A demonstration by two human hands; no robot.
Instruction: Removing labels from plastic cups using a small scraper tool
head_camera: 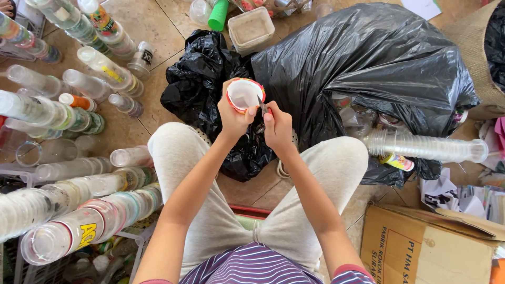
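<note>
Bulging behind both hands, big black plastic bag (368, 68) fills the floor. Left hand (234, 118) grip wraps small clear plastic cup w/ red-orange rim (245, 94), held above knees. Right hand (277, 126) grip pinches thin metal blade (261, 105), tip at cup rim.

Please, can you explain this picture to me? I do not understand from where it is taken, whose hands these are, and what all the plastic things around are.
There is no machine here. The single picture comes from a camera worn on a person's head, looking down at their own arms and knees as they sit over a tiled floor.

The left hand holds a small plastic cup with a red and white rim. The right hand holds a small blade-like tool against that rim; its exact kind is too small to tell.

In front lie black plastic bags. On the left lie long stacks of clear plastic cups, nested together. Another stack lies on the right, above a cardboard box.
</note>
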